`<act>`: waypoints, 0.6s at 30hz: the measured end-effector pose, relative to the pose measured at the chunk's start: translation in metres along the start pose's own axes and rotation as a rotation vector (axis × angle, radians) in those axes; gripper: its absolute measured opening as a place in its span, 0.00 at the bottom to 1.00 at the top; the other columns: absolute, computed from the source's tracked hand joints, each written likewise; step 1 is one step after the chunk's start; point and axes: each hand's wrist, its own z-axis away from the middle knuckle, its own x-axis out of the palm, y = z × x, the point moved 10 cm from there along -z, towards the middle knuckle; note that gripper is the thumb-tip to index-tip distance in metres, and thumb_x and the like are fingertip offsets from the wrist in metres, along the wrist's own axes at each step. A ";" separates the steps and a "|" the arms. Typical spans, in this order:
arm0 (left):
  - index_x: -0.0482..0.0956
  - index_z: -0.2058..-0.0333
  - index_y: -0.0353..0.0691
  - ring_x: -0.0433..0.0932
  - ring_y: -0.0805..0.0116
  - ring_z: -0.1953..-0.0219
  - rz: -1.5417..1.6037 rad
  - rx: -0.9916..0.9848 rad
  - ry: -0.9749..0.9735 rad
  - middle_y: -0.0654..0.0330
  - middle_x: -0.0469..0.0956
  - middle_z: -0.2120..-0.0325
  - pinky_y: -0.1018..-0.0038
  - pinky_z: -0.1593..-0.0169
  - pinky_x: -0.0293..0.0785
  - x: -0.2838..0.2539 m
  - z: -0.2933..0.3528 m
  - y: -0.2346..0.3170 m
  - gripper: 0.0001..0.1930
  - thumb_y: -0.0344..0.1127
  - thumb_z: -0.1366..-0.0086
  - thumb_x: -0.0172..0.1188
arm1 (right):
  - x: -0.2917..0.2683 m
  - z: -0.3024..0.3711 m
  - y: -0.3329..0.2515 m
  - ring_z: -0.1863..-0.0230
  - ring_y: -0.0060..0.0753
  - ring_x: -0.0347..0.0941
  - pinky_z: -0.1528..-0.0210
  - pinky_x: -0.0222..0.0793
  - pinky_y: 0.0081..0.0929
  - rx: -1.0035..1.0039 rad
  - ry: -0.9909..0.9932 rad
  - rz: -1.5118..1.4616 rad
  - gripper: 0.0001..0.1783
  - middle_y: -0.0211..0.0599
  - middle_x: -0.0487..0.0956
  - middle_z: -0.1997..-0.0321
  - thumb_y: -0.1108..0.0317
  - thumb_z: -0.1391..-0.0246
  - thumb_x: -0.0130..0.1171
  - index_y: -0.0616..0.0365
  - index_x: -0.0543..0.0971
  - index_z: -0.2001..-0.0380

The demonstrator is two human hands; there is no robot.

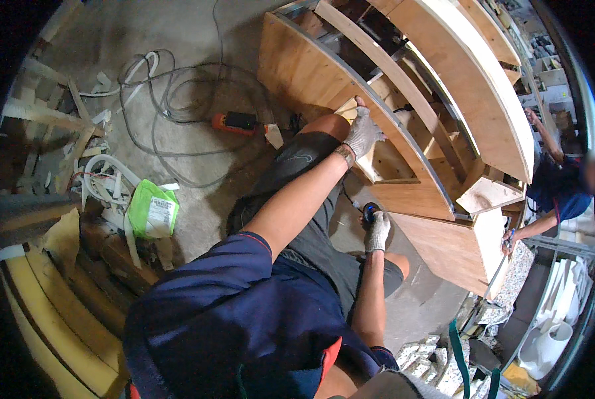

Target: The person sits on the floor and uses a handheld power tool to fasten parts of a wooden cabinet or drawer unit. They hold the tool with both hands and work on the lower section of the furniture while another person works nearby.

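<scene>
Head: tool (371, 211) in right fingers (382, 222)

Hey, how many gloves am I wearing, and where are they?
2. One pale glove is on your left hand, at the curved wooden panel; the other glove is on your right hand, around a dark tool with blue on it.

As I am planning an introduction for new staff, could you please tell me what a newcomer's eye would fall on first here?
Probably the large curved wooden frame filling the upper right, with the wearer's gloved left hand at its near side. Next might come the bright green packet at left, then the orange-and-black device on the concrete floor, above centre-left.
</scene>
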 end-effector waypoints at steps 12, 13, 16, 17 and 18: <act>0.48 0.30 0.42 0.69 0.46 0.42 -0.158 0.004 0.044 0.44 0.68 0.43 0.51 0.41 0.67 0.021 0.024 -0.002 0.58 0.86 0.44 0.33 | -0.003 -0.001 0.012 0.71 0.33 0.76 0.74 0.73 0.25 0.008 -0.093 -0.004 0.20 0.43 0.78 0.67 0.61 0.39 0.52 0.68 0.73 0.51; 0.51 0.31 0.44 0.74 0.46 0.48 -0.159 0.013 0.084 0.45 0.72 0.49 0.53 0.47 0.71 0.021 0.021 0.000 0.56 0.86 0.44 0.34 | -0.003 -0.008 0.011 0.70 0.33 0.76 0.73 0.73 0.25 -0.047 -0.153 0.094 0.18 0.42 0.78 0.68 0.64 0.38 0.51 0.68 0.73 0.52; 0.61 0.36 0.42 0.80 0.49 0.58 -0.214 0.106 0.136 0.46 0.77 0.60 0.56 0.56 0.78 0.026 0.029 0.002 0.56 0.87 0.45 0.35 | -0.001 -0.005 0.010 0.66 0.30 0.75 0.66 0.74 0.25 -0.025 -0.182 -0.002 0.20 0.39 0.78 0.63 0.62 0.42 0.58 0.66 0.74 0.51; 0.62 0.37 0.41 0.80 0.51 0.60 -0.197 0.111 0.116 0.46 0.77 0.61 0.57 0.58 0.78 0.031 0.032 0.004 0.55 0.87 0.46 0.36 | 0.003 0.001 0.007 0.65 0.31 0.75 0.66 0.74 0.25 -0.026 -0.205 -0.085 0.22 0.39 0.77 0.61 0.61 0.43 0.60 0.65 0.74 0.51; 0.63 0.38 0.41 0.81 0.53 0.62 -0.181 0.125 0.097 0.47 0.77 0.63 0.59 0.60 0.79 0.034 0.032 0.007 0.55 0.87 0.46 0.36 | 0.011 0.006 0.002 0.64 0.31 0.76 0.65 0.75 0.24 -0.030 -0.236 -0.167 0.23 0.38 0.77 0.59 0.60 0.45 0.62 0.64 0.74 0.51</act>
